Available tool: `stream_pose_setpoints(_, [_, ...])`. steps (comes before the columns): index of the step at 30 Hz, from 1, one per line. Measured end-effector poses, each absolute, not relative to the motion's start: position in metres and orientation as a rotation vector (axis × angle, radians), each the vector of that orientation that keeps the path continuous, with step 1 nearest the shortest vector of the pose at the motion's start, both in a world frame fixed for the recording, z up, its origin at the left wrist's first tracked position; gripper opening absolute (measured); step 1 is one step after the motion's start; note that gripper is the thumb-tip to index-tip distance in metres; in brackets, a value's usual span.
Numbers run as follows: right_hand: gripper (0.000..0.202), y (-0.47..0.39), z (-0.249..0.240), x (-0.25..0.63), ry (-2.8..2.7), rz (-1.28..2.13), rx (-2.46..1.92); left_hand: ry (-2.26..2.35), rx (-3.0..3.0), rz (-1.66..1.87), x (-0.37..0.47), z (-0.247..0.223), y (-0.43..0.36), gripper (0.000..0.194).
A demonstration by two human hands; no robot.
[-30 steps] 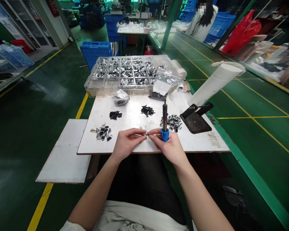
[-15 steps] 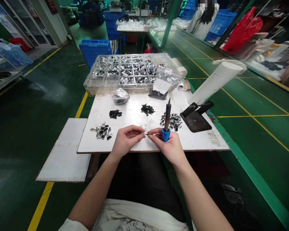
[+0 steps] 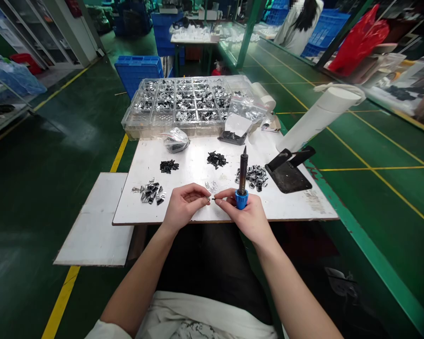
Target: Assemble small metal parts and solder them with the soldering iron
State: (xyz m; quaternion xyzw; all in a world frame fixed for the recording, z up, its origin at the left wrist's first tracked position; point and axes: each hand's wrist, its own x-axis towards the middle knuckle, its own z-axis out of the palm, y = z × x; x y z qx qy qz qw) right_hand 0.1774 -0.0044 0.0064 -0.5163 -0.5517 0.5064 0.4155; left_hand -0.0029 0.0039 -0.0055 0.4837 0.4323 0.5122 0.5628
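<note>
Our fingertips have parted slightly since the earlier frame: where both hands met around one spot, a narrow gap now opens between them. Our left hand (image 3: 184, 205) pinches a small silvery metal piece (image 3: 208, 198), its grip closed at thumb and fingers. Our right hand (image 3: 250, 215) has a thin dark sliver (image 3: 214, 198) jutting from its closed fingertips toward that piece; whether the two touch, we cannot tell. We judge that the two parts are being handled separately at this instant, no longer hidden behind joined fingers.

That same right grip also holds a blue-collared soldering iron with a dark shaft (image 3: 243, 175). Its tip points up, away from the work, and it stands more upright than it did half a second ago.

Both held pieces sit just above the near edge of the white rectangular tabletop (image 3: 194, 167), beside a scatter of tiny silvery bits (image 3: 210, 187). Loose shiny metal plates (image 3: 151, 193) lie left of our hands, with two heaps of small black parts (image 3: 216, 159) beyond and a silver-and-black pile (image 3: 257, 178) behind the iron. To the right, the black metal stand (image 3: 290, 178) has stayed put, and so has the clear compartmented plastic box (image 3: 173, 129) at the back.
</note>
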Motion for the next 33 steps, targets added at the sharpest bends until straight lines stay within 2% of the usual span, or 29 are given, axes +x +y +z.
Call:
stream_pose_setpoints(8, [0.028,-0.0029,0.0059,0.1761,-1.35,1.16,-1.336,1.014,1.186,1.202,0.0017,-0.005,0.0012,0.022])
stream_pose_setpoints(33, [0.036,-0.0011,0.0067,0.1806,-1.431,1.075,-1.42,1.064,1.357,1.206,0.0041,-0.0044,-0.0018,0.017])
